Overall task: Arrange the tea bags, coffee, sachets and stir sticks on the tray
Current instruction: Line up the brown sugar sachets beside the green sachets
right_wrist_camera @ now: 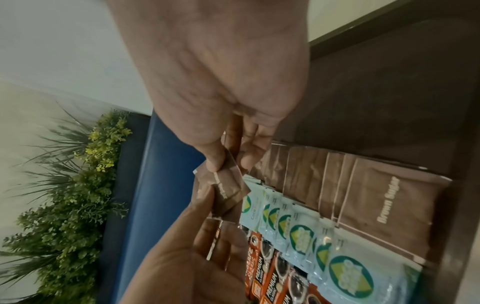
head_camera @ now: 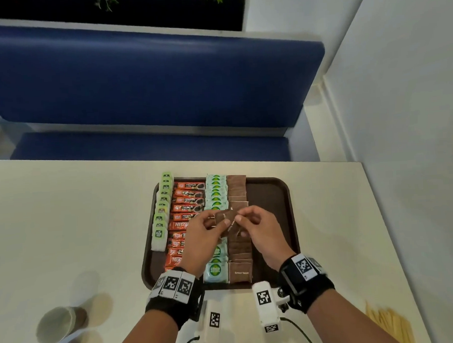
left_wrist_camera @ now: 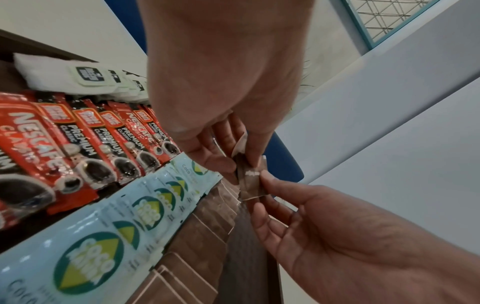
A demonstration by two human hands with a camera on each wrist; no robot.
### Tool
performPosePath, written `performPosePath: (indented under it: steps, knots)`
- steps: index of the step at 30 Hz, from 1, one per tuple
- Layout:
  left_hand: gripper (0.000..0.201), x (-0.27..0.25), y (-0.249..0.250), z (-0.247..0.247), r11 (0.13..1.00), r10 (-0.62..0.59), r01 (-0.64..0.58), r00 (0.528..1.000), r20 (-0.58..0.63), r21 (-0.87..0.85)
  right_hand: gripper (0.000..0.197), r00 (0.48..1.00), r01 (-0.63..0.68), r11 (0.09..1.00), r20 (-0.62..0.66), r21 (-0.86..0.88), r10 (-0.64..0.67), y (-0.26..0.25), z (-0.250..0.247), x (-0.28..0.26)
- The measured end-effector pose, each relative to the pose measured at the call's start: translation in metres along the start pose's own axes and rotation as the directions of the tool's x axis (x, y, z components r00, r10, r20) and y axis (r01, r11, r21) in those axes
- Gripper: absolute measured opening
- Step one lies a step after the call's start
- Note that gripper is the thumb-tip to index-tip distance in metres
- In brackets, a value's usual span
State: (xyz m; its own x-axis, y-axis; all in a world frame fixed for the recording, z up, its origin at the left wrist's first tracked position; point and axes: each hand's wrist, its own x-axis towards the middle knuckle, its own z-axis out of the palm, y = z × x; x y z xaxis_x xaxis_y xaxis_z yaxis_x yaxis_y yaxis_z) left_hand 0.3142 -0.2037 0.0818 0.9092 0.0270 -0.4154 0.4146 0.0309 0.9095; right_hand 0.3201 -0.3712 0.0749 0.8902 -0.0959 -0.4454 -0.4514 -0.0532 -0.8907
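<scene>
both hands (head_camera: 232,230) pinching brown sugar sachets (head_camera: 226,219), perhaps 2, above tray (head_camera: 270,195)

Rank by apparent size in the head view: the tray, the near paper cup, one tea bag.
1. Tray, by far the largest.
2. Paper cup; nearer the camera, which may inflate it.
3. Tea bag, smallest.

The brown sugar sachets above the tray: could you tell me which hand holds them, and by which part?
Both: the left hand and the right hand pinch the small bunch of brown sugar sachets between thumb and fingertips, at opposite ends.
</scene>
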Motion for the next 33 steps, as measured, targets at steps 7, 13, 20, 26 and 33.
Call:
performPosePath:
  steps: [7,13,20,26,33]
  knots:
    - [0.019,0.024,0.002,-0.001,0.998,-0.013,0.011,1.0,-0.027,-0.061,0.02,0.995,-0.097,0.977,-0.017,0.19,0.102,0.0,0.007,0.014]
    - [0.015,0.037,0.0,-0.011,0.999,-0.029,0.029,1.0,0.004,-0.042,0.015,0.996,-0.068,0.986,-0.04,0.149,0.075,0.0,0.014,0.023]
    - [0.016,0.05,0.006,-0.024,0.997,-0.014,0.011,0.999,0.044,0.081,0.021,0.99,0.139,0.963,0.057,-0.232,-0.129,-0.01,0.016,0.033]
    - [0.017,0.05,0.014,-0.027,0.999,0.006,-0.005,1.0,-0.014,0.04,0.021,0.999,-0.035,0.999,0.022,-0.029,0.036,-0.013,0.019,0.027]
    - [0.014,0.054,0.007,-0.036,0.998,-0.048,0.049,0.999,-0.025,0.047,0.011,0.992,0.03,0.979,-0.111,-0.201,-0.053,-0.021,-0.003,0.064]
